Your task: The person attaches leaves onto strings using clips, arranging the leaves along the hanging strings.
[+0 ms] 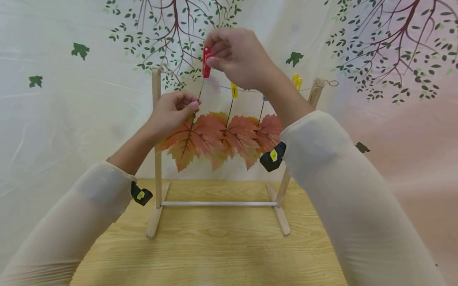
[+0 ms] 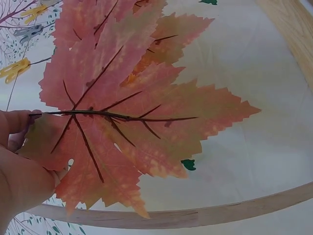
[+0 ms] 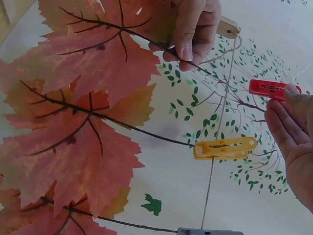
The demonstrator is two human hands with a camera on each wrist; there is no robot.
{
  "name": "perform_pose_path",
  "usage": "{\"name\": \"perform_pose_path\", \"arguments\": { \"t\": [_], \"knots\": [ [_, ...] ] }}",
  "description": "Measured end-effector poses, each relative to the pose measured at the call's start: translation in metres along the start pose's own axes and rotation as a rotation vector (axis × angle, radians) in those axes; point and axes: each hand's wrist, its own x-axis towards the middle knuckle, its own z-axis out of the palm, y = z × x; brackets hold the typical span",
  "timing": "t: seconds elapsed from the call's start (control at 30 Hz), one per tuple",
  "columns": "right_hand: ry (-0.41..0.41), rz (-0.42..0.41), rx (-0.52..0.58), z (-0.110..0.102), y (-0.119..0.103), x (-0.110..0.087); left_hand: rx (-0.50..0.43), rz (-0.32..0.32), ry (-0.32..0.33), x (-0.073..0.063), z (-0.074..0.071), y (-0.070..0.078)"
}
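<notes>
My left hand (image 1: 173, 111) pinches the dark stem of an orange-red artificial maple leaf (image 1: 195, 137) between thumb and fingers. The leaf fills much of the left wrist view. Above it, my right hand (image 1: 239, 57) holds a red clothespin (image 1: 206, 63) by one end. In the right wrist view the red clothespin (image 3: 267, 88) lies just past the string (image 3: 222, 112), near the tip of the stem. Beside this leaf, a second leaf (image 1: 243, 131) hangs from a yellow clothespin (image 1: 234, 90). A third leaf (image 1: 269, 127) hangs by its stem from a grey clothespin (image 3: 210, 231).
A wooden stand has a left post (image 1: 156, 159), a right post (image 1: 315, 93) and a white bottom bar (image 1: 218, 203) on a wood-grain table (image 1: 214, 254). Another yellow clothespin (image 1: 297, 81) is near the right post. A backdrop (image 1: 107, 103) with painted branches hangs behind.
</notes>
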Motion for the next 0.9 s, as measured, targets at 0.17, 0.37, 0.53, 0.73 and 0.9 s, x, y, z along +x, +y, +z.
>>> {"name": "perform_pose_path", "arguments": {
  "t": [0.17, 0.37, 0.53, 0.73, 0.9],
  "knots": [
    [0.001, 0.063, 0.020, 0.006, 0.001, 0.005, 0.000, 0.004, 0.006, -0.002, 0.001, -0.004],
    [-0.011, 0.091, -0.003, 0.011, 0.006, 0.007, 0.026, 0.023, 0.016, -0.002, 0.000, -0.005],
    [0.002, 0.083, -0.015, 0.012, 0.008, 0.007, 0.042, 0.032, 0.026, 0.000, 0.003, -0.004],
    [0.000, 0.090, -0.018, 0.015, 0.008, 0.008, 0.031, 0.026, 0.015, -0.002, 0.006, -0.006],
    [-0.015, 0.095, -0.052, 0.016, 0.008, 0.008, 0.048, 0.039, 0.019, -0.002, 0.005, -0.006]
  ]
}}
